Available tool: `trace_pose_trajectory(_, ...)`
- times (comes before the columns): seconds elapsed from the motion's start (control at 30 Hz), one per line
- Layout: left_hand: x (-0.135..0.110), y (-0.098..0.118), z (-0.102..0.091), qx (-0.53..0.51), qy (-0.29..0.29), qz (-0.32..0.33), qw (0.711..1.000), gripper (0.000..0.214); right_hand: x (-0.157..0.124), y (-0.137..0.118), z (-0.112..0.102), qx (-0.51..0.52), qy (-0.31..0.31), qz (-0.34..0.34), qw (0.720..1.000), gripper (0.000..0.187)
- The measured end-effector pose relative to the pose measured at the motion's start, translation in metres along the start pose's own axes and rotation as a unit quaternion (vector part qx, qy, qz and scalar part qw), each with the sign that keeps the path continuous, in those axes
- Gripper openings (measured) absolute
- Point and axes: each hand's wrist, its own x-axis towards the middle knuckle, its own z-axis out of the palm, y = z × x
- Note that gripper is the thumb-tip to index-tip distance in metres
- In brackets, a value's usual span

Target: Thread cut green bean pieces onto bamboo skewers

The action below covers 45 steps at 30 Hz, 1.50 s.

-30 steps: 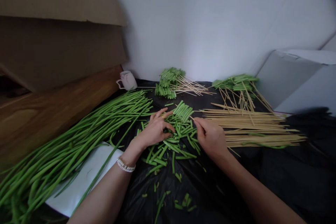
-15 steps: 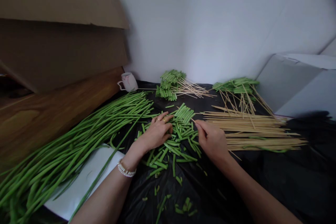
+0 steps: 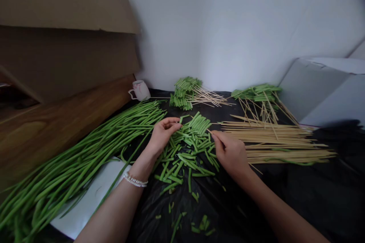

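Observation:
My right hand (image 3: 230, 150) is closed round the lower end of a bamboo skewer (image 3: 209, 131). A row of cut green bean pieces (image 3: 199, 123) is threaded side by side along that skewer, its tip pointing up and left. Left of the tip, my left hand (image 3: 165, 131) pinches one short green bean piece (image 3: 181, 119) between thumb and fingers, apart from the skewer. Beneath both hands spreads a loose pile of cut bean pieces (image 3: 182, 159) on black plastic sheeting (image 3: 159, 220).
Long uncut beans (image 3: 85, 163) lie at left, partly over a white board (image 3: 99, 182). Bare skewers (image 3: 273, 136) lie at right. Filled skewers are heaped in a back middle stack (image 3: 185, 89) and a back right stack (image 3: 256, 93). A mug (image 3: 141, 90) stands by a cardboard box (image 3: 71, 53).
My left hand has lifted out of the loose pile and turned, now pinching a bean piece near the skewer's tip. My right hand and its skewer have stayed almost still.

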Motion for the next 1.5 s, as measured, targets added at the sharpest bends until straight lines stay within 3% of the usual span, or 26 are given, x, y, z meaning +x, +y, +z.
trace_pose_trajectory(0.1, -0.0004, 0.0002, 0.0008, -0.137, -0.001, -0.078, 0.987, 0.032, -0.0024, -0.0028, 0.0015, -0.001, -0.02, -0.006, 1.0, 0.027)
trace_pose_trajectory(0.23, -0.0029, 0.0047, 0.0027, -0.2, -0.018, -0.119, 0.972, 0.032, -0.0058, -0.0056, 0.0031, 0.003, -0.033, -0.014, 0.999, 0.027)
trace_pose_trajectory(0.8, -0.0043, 0.0043, 0.0034, -0.223, -0.07, -0.123, 0.964, 0.026, -0.009, -0.0053, 0.0064, 0.006, -0.055, -0.019, 0.998, 0.026)
trace_pose_trajectory(1.5, -0.0042, 0.0033, 0.0029, -0.175, -0.073, -0.117, 0.975, 0.027, -0.0093, -0.0077, 0.0055, 0.008, -0.083, -0.012, 0.996, 0.026)
